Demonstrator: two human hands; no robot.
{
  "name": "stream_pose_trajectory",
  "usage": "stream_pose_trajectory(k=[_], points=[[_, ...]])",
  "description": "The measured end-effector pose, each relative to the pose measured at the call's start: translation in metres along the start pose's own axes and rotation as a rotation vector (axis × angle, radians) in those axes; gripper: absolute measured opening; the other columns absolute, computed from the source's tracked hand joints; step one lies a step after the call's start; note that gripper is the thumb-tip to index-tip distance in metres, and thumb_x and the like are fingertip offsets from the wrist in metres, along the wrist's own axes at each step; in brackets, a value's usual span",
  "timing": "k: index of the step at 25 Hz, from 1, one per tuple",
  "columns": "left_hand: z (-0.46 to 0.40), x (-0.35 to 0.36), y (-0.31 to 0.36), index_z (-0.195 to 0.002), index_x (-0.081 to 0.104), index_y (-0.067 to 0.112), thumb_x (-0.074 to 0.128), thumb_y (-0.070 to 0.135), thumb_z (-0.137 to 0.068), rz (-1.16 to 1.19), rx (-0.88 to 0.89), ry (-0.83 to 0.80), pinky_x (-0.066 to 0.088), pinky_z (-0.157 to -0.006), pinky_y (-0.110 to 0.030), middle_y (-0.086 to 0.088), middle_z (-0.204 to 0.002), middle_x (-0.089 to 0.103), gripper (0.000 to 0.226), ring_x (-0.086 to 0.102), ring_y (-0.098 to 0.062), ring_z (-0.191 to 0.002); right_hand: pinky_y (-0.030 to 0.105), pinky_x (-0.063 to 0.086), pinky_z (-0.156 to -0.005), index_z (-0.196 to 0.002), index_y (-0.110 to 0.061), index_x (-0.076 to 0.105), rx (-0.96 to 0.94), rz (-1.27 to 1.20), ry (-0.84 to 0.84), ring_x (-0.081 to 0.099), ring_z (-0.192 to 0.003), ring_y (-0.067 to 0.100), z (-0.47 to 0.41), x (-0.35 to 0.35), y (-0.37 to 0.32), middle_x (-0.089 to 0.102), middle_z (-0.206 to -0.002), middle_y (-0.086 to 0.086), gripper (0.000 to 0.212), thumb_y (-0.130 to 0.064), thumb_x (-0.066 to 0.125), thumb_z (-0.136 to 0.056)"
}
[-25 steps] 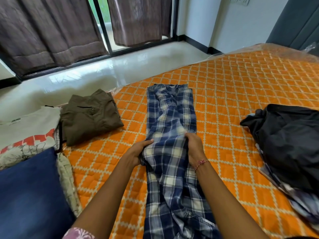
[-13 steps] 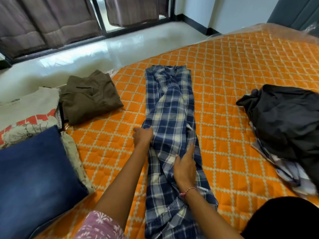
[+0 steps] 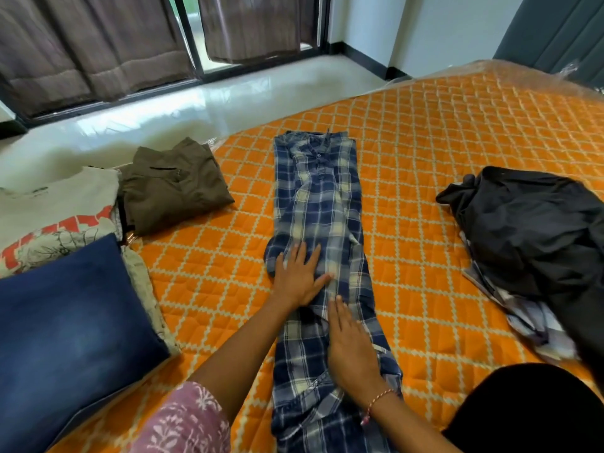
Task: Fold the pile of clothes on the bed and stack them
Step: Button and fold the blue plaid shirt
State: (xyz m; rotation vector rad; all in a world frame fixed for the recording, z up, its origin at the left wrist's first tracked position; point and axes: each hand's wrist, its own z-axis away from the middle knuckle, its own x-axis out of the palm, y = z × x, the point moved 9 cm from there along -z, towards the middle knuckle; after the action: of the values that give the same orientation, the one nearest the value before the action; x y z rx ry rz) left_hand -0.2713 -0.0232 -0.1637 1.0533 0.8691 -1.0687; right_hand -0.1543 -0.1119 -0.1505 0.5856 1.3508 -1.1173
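Mid-bed (image 3: 457,132): blue plaid shirt (image 3: 322,204), folded into a long strip, collar far. Left hand (image 3: 299,277) and right hand (image 3: 351,349): flat, fingers straight, pressing cloth, gripping nothing. Step: smoothing. Next, likely: fold near end toward collar, then stack.

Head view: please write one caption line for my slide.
Both hands, left hand and right hand, press flat on the plaid shirt on the orange bed.

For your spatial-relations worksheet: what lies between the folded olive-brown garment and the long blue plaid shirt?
Only bare orange quilted bedcover, seen in the head view, separates the folded olive-brown garment from the long blue plaid shirt.
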Motion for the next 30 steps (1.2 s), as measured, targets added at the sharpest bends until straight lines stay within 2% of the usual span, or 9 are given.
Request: stream_pose_trajectory(k=[5, 8, 12, 15, 17, 20, 24, 28, 30], points=[[0.014, 0.029, -0.002, -0.150, -0.013, 0.028, 0.014, 0.073, -0.088, -0.084, -0.060, -0.180, -0.008, -0.115, -0.050, -0.006, -0.157, -0.022, 0.082, -0.017, -0.027, -0.146, 0.034, 0.037, -0.105, -0.150, 0.001, 0.000, 0.015, 0.040, -0.400, 0.016, -0.146, 0.025, 0.006, -0.002, -0.003, -0.004, -0.158, 0.016, 0.073, -0.001, 0.047, -0.093], [0.027, 0.020, 0.007, -0.153, 0.003, 0.024, -0.001, 0.079, -0.077, -0.092, -0.090, -0.124, -0.001, -0.116, -0.051, -0.007, -0.160, -0.007, 0.094, -0.003, -0.028, -0.147, 0.038, 0.041, -0.099, -0.144, 0.000, 0.028, -0.001, 0.120, -0.626, 0.040, -0.132, 0.028, -0.002, -0.012, 0.001, 0.028, -0.152, 0.019, 0.061, -0.029, 0.051, -0.095], [-0.038, -0.069, -0.006, -0.140, 0.040, 0.017, 0.024, 0.047, -0.096, 0.160, -0.080, 0.402, 0.026, -0.107, -0.039, -0.008, -0.145, 0.037, 0.055, 0.032, -0.024, -0.134, 0.029, 0.049, -0.069, -0.089, -0.007, 0.067, 0.134, -0.325, -0.116, 0.063, -0.080, 0.024, -0.135, -0.090, 0.039, 0.068, -0.086, 0.009, 0.025, -0.026, 0.052, -0.093], [-0.130, -0.094, -0.040, -0.139, 0.040, 0.011, 0.045, 0.024, -0.098, 0.485, -0.197, 0.387, 0.035, -0.102, -0.037, -0.011, -0.138, 0.043, 0.043, 0.041, -0.026, -0.126, 0.033, 0.048, -0.084, -0.108, 0.005, 0.065, 0.236, -0.665, 0.198, 0.062, -0.098, 0.032, -0.244, -0.120, 0.073, 0.067, -0.109, 0.020, 0.026, -0.009, 0.045, -0.098], [-0.178, -0.090, -0.067, -0.140, 0.036, 0.006, 0.046, 0.021, -0.099, 0.775, -0.395, 0.313, 0.045, -0.094, -0.041, -0.015, -0.131, 0.048, 0.045, 0.050, -0.029, -0.114, 0.028, 0.047, -0.080, -0.112, 0.008, 0.062, 0.422, -1.016, 0.219, 0.062, -0.094, 0.028, -0.300, -0.105, 0.098, 0.064, -0.114, 0.020, 0.027, -0.002, 0.042, -0.098], [-0.214, -0.078, -0.081, -0.119, 0.050, 0.000, 0.055, 0.022, -0.096, 1.257, -0.625, 0.260, 0.048, -0.066, -0.040, -0.007, -0.086, 0.052, 0.032, 0.050, -0.022, -0.068, 0.023, 0.049, -0.048, -0.087, 0.003, 0.057, 0.650, -1.493, -0.019, 0.059, -0.049, 0.014, -0.351, -0.068, 0.105, 0.058, -0.076, 0.015, 0.027, 0.001, 0.033, -0.099], [-0.259, -0.073, -0.076, -0.116, 0.059, 0.003, 0.083, 0.046, -0.063, 1.575, -0.594, 0.088, 0.044, -0.099, -0.045, -0.005, -0.120, 0.056, 0.072, 0.052, -0.032, -0.117, 0.027, 0.055, -0.046, -0.079, -0.004, 0.066, 0.478, -1.557, -0.238, 0.066, -0.049, 0.019, -0.389, -0.068, 0.077, 0.068, -0.061, 0.009, 0.035, -0.023, 0.046, -0.100], [-0.279, -0.096, -0.086, -0.094, 0.060, 0.008, 0.059, 0.015, -0.092, 1.426, -0.492, 0.268, 0.048, -0.079, -0.036, -0.015, -0.097, 0.059, 0.007, 0.055, -0.028, -0.090, 0.022, 0.053, -0.046, -0.088, -0.006, 0.065, 0.304, -1.821, -0.033, 0.067, -0.052, 0.014, -0.411, -0.087, 0.078, 0.070, -0.060, 0.003, 0.047, -0.036, 0.031, -0.103], [-0.288, -0.105, -0.089, -0.118, 0.057, 0.003, 0.053, 0.005, -0.093, 1.453, -0.455, 0.334, 0.043, -0.073, -0.035, -0.019, -0.109, 0.060, 0.026, 0.054, -0.029, -0.093, 0.021, 0.053, -0.045, -0.098, -0.004, 0.062, 0.282, -1.822, 0.090, 0.067, -0.051, 0.013, -0.420, -0.096, 0.089, 0.070, -0.059, 0.001, 0.037, -0.031, 0.036, -0.102]])
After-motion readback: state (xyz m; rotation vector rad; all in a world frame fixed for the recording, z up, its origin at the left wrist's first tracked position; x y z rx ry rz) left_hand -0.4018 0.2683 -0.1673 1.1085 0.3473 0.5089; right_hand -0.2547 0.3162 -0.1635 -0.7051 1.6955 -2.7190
